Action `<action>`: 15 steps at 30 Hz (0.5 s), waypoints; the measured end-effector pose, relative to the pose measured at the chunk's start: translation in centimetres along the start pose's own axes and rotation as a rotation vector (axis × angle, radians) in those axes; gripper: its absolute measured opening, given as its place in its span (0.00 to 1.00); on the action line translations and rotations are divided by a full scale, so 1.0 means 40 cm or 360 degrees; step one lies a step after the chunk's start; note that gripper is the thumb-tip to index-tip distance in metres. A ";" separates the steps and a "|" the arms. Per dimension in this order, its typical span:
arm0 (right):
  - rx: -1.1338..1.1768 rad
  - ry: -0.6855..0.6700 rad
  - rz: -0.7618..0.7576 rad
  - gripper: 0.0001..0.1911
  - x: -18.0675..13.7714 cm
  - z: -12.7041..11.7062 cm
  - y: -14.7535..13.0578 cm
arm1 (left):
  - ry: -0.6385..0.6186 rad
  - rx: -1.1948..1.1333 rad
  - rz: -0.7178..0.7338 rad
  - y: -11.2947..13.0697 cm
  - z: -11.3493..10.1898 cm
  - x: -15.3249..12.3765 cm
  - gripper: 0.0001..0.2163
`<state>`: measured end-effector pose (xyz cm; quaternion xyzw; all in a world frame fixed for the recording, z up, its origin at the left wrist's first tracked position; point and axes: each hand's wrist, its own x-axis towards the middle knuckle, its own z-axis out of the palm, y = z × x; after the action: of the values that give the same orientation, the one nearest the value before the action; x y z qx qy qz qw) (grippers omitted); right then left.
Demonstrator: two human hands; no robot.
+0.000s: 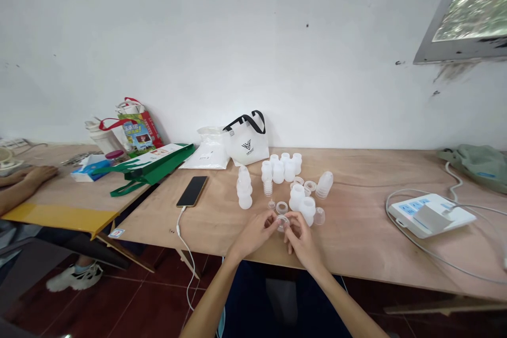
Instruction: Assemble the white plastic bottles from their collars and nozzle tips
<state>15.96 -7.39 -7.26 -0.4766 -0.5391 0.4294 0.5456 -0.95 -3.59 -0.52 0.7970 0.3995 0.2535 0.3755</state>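
My left hand and my right hand meet over the near edge of the plywood table. Both pinch one small translucent plastic ring between their fingertips. Just beyond the hands stand several small white plastic bottles, with loose rings and caps lying among them. A stack of white pieces rises to the left of the group.
A black phone on a white cable lies at the left. A white bag with black handles leans on the wall. At the right sits a white power strip. Another person's arm rests on the left table beside green bags.
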 end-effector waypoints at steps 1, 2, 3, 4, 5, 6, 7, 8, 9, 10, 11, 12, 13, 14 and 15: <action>-0.0016 -0.0010 0.0010 0.17 0.000 0.001 -0.001 | 0.0007 0.0013 0.0001 -0.002 0.003 0.001 0.18; -0.0030 -0.0018 0.0012 0.17 0.000 0.002 -0.001 | 0.0021 0.0035 -0.0004 -0.004 0.007 0.002 0.18; -0.0044 -0.0026 0.0006 0.17 0.001 0.002 0.000 | 0.0042 0.0065 -0.0014 -0.008 0.012 0.003 0.17; -0.0058 -0.0026 -0.0007 0.17 0.001 0.002 0.001 | 0.0065 0.0105 -0.0028 -0.013 0.017 0.005 0.16; -0.0073 -0.0024 -0.0026 0.16 0.002 0.001 0.002 | 0.0086 0.0152 -0.0049 -0.018 0.023 0.006 0.15; -0.0089 -0.0019 -0.0049 0.16 0.002 0.000 0.003 | 0.0102 0.0201 -0.0072 -0.024 0.029 0.008 0.15; -0.0108 -0.0011 -0.0075 0.15 0.002 0.000 0.004 | 0.0104 0.0246 -0.0091 -0.029 0.035 0.010 0.14; -0.0130 -0.0002 -0.0104 0.14 0.002 -0.001 0.004 | 0.0093 0.0281 -0.0103 -0.033 0.040 0.012 0.14; -0.0156 0.0010 -0.0132 0.13 0.002 -0.001 0.004 | 0.0075 0.0306 -0.0111 -0.036 0.043 0.013 0.13; -0.0186 0.0021 -0.0159 0.13 0.002 -0.001 0.005 | 0.0053 0.0318 -0.0115 -0.038 0.045 0.015 0.13; -0.0217 0.0028 -0.0178 0.12 0.002 -0.001 0.005 | 0.0031 0.0319 -0.0118 -0.038 0.046 0.016 0.13; -0.0244 0.0034 -0.0188 0.12 0.001 -0.002 0.005 | 0.0016 0.0306 -0.0124 -0.037 0.047 0.016 0.13; -0.0265 0.0035 -0.0191 0.11 0.001 -0.002 0.006 | 0.0010 0.0282 -0.0135 -0.036 0.046 0.016 0.13; -0.0278 0.0034 -0.0188 0.11 0.002 -0.003 0.008 | 0.0006 0.0244 -0.0151 -0.035 0.046 0.016 0.13; -0.0282 0.0037 -0.0183 0.11 0.002 -0.004 0.010 | 0.0003 0.0193 -0.0167 -0.034 0.045 0.016 0.14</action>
<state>16.15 -7.24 -7.62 -0.4961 -0.5953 0.3425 0.5313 0.06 -3.24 -2.60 0.7960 0.4556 0.2096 0.3390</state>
